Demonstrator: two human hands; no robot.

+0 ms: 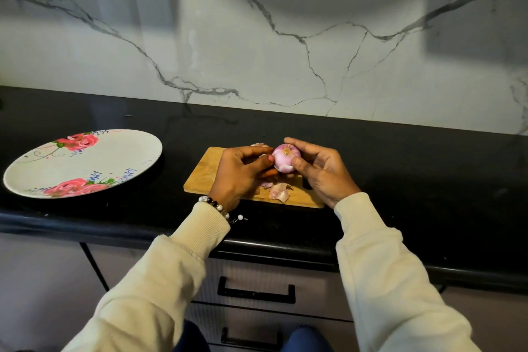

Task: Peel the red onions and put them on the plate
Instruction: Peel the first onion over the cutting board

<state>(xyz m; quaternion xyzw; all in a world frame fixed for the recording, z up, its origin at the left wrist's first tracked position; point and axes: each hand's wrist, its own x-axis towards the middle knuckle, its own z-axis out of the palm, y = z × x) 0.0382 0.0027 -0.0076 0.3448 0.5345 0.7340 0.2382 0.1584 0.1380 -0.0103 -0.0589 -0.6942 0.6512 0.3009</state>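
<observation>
Head view: red onion (pixel 285 161) held above far edge of cutting board (pixel 205 177), partly peeled. Left hand (pixel 243 174) pinching it at 9 o'clock side, right hand (pixel 320 171) curled round 3 o'clock side. Peel scraps (pixel 280 191) on board at 6 o'clock of onion. Floral plate (pixel 83 163) well apart at 9 o'clock, on black counter (pixel 400 168).

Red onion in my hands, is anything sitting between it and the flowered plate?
Nothing visible: only bare black countertop lies between the red onion and the white rose-patterned plate; the plate holds nothing.
</observation>
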